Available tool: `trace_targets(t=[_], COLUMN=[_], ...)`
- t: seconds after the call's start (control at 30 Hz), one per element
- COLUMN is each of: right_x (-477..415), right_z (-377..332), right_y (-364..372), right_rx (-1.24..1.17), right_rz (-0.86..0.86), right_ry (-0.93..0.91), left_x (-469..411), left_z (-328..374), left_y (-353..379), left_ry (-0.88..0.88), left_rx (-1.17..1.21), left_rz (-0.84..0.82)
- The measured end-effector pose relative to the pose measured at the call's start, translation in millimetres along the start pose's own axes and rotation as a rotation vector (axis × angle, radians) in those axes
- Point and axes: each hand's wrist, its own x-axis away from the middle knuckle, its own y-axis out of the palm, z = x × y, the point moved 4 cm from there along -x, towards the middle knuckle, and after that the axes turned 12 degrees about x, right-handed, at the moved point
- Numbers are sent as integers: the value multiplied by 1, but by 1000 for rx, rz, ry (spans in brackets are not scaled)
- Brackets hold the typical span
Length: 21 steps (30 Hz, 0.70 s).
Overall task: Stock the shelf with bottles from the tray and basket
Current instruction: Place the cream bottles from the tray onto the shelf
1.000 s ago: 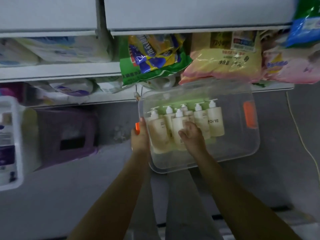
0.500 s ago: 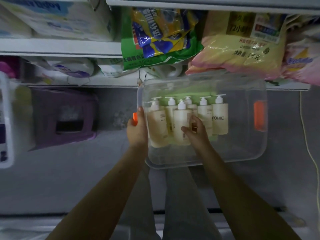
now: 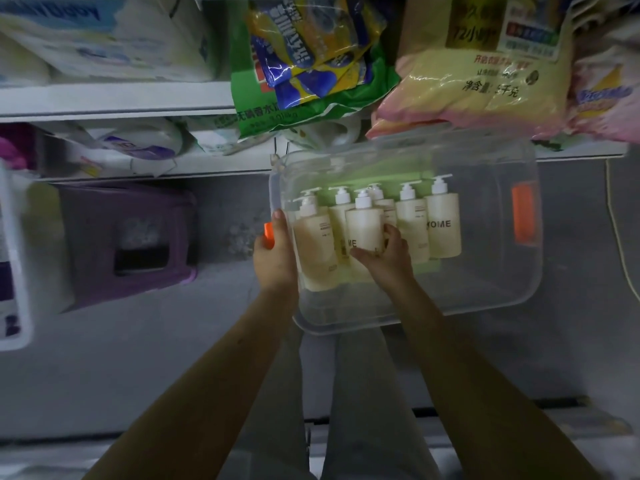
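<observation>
A clear plastic tray (image 3: 491, 292) with orange handles sits on the floor below the shelves. Several cream pump bottles stand in its left half on a green sheet. My right hand (image 3: 382, 258) grips one middle bottle (image 3: 363, 226) near its base, and that bottle stands a little higher than its neighbours. My left hand (image 3: 273, 258) holds the tray's left rim by the orange handle (image 3: 267, 232). A bottle (image 3: 444, 223) marked "OME" stands at the right end of the row.
White shelves (image 3: 114, 98) above carry paper packs and bags of detergent (image 3: 311, 64) that overhang the tray's far edge. A purple stool (image 3: 124, 244) stands left of the tray. A white basket (image 3: 14, 271) shows at the left edge. A thin cord (image 3: 620, 237) hangs at right.
My right hand has closed round a middle bottle and raised it slightly among the others. The view has tilted toward the shelves. My left hand stays on the tray's rim.
</observation>
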Motion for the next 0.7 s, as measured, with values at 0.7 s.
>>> trace_targets(t=[0.7], right_x=[193], right_z=[-67], right_y=[-162], right_rx=[-596], right_rz=[-501], right_ry=[-522], left_x=[209], left_z=[50], left_y=[8], left_ry=[202], left_rx=[202], left_rz=[-546])
